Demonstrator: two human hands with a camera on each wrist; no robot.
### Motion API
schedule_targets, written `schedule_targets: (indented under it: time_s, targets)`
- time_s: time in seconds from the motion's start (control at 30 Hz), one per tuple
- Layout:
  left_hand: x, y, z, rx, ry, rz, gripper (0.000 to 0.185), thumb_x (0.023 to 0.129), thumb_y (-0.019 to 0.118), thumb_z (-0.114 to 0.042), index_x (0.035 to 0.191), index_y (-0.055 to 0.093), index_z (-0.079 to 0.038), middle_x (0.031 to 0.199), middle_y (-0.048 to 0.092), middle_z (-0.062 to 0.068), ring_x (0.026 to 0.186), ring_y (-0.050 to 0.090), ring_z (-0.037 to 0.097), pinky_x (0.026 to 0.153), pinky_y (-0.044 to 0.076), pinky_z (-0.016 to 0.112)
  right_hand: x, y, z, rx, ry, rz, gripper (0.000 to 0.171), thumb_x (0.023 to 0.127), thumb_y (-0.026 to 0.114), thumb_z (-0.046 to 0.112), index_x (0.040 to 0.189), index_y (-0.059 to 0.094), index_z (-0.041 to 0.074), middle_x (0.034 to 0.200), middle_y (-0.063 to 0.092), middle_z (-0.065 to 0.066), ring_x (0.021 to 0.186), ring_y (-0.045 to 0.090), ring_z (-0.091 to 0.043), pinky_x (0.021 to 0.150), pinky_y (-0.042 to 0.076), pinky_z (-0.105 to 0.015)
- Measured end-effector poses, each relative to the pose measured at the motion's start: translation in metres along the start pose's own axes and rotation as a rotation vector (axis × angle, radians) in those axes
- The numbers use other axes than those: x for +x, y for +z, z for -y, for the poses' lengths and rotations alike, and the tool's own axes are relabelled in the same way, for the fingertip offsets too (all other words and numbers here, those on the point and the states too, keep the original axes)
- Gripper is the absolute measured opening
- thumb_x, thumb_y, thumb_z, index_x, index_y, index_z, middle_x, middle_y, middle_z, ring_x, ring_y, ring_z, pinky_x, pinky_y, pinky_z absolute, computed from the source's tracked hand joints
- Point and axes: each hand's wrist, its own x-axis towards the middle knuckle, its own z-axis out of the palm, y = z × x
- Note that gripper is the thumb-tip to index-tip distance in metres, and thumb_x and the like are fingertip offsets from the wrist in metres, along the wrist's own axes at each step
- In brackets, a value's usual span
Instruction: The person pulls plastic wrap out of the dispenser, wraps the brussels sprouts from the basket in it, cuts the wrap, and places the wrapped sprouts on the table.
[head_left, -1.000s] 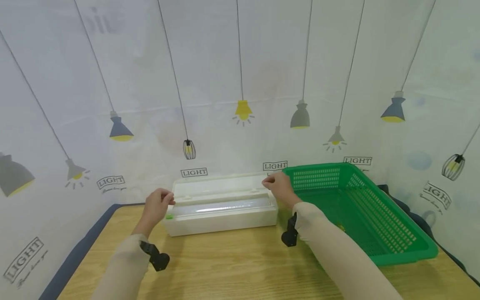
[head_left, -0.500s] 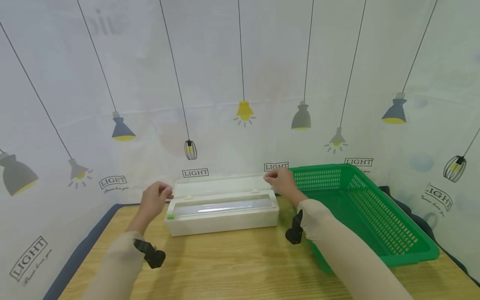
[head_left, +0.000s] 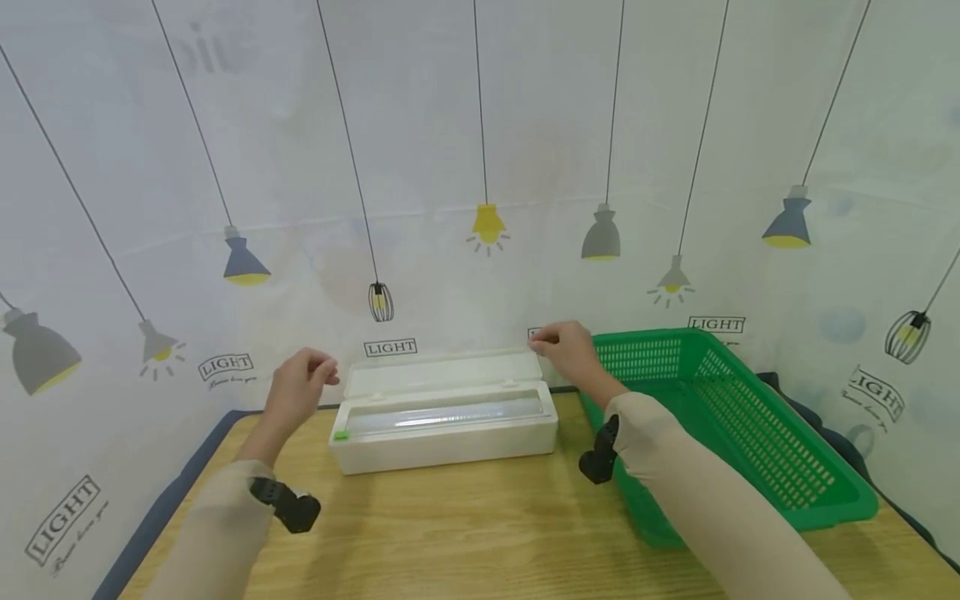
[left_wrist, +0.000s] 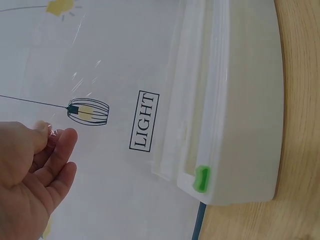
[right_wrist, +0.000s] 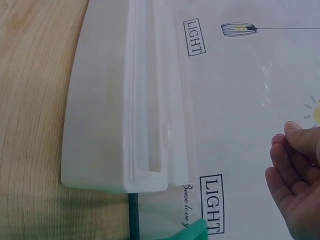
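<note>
A white cling film dispenser stands on the table with its lid tipped back. Inside lies a shiny clear roll, and a green cutter slider sits at its left front corner. Above and left of the box, my left hand pinches thin clear cling film between thumb and fingertips. My right hand, raised over the box's right end, pinches too, and faint glints of film show beside it in the right wrist view. The sheet between the hands is nearly invisible from the head.
A large green plastic basket with perforated walls stands on the right of the wooden table, partly behind my right forearm. A white wall covering printed with lamps rises close behind the box.
Both hands have risen a little and moved apart, the left one up and leftward, the right one up and slightly rightward. The dispenser and the basket have stayed in place.
</note>
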Motion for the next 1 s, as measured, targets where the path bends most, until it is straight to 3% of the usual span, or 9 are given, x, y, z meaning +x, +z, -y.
schedule_targets:
  time_s: [0.33,0.67,1.0]
  targets:
    - [0.000,-0.013,-0.016,0.003,0.040,-0.061,0.021,0.098,0.042,-0.012,0.106,0.050,0.006,0.097,0.058,0.021,0.089,0.060,0.032,0.077,0.049,0.044,0.002,-0.015,0.010,0.045,-0.075,-0.003,0.018,0.089,0.060,0.011,0.099,0.068,-0.002,0.095,0.066,-0.015,0.086,0.060,-0.026,0.070,0.050,-0.037]
    - [0.003,-0.024,-0.028,0.016,0.099,-0.137,0.023,0.097,0.044,-0.013,0.105,0.052,0.007,0.094,0.059,0.021,0.086,0.060,0.032,0.075,0.049,0.044,0.006,-0.027,0.023,0.050,-0.065,-0.012,0.019,0.090,0.059,0.013,0.100,0.067,0.000,0.096,0.065,-0.013,0.087,0.059,-0.026,0.072,0.049,-0.037]
    - [0.004,-0.029,-0.039,-0.003,0.106,-0.183,0.022,0.098,0.043,-0.013,0.107,0.050,0.005,0.094,0.057,0.019,0.087,0.059,0.030,0.075,0.048,0.040,0.005,-0.034,0.032,0.090,-0.075,-0.051,0.019,0.090,0.059,0.014,0.101,0.067,0.000,0.097,0.065,-0.014,0.086,0.058,-0.026,0.071,0.048,-0.035]
